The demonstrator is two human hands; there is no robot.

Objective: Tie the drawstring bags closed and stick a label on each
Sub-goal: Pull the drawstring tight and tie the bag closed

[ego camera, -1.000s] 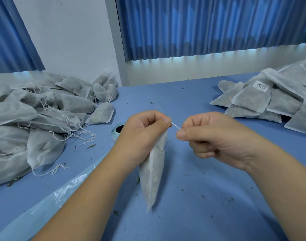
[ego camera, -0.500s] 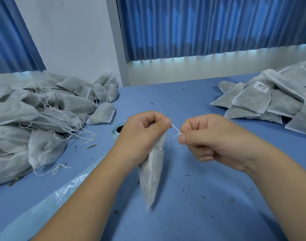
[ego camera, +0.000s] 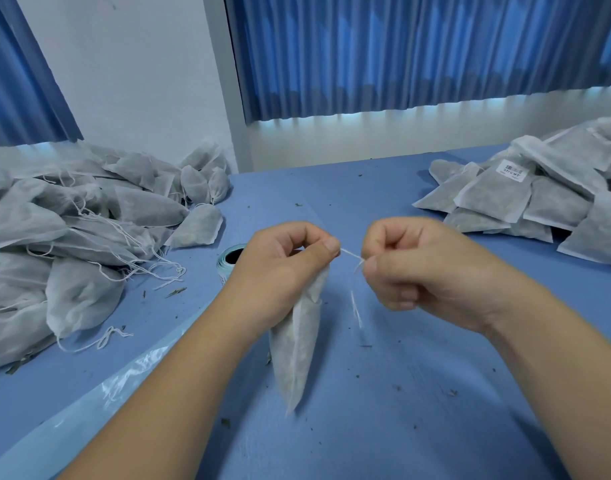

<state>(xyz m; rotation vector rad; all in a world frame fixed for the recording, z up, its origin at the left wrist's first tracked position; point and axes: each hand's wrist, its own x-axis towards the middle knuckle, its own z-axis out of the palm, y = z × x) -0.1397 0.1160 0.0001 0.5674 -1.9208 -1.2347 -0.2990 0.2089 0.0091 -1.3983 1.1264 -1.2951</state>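
Drawstring end (ego camera: 356, 308) now dangles loose; left hand (ego camera: 283, 271) partly hides bag (ego camera: 297, 351).

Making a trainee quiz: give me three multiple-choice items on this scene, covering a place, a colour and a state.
1. Where is the label roll? A on the floor; B behind the left hand gripping the bag; C on a shelf.
2. What colour is the table? A red; B green; C blue.
3. What is the right hand doing? A pinching the drawstring; B lying flat; C holding scissors.
B, it peeks out beyond that hand; C, the cover is blue; A, it pinches the string.
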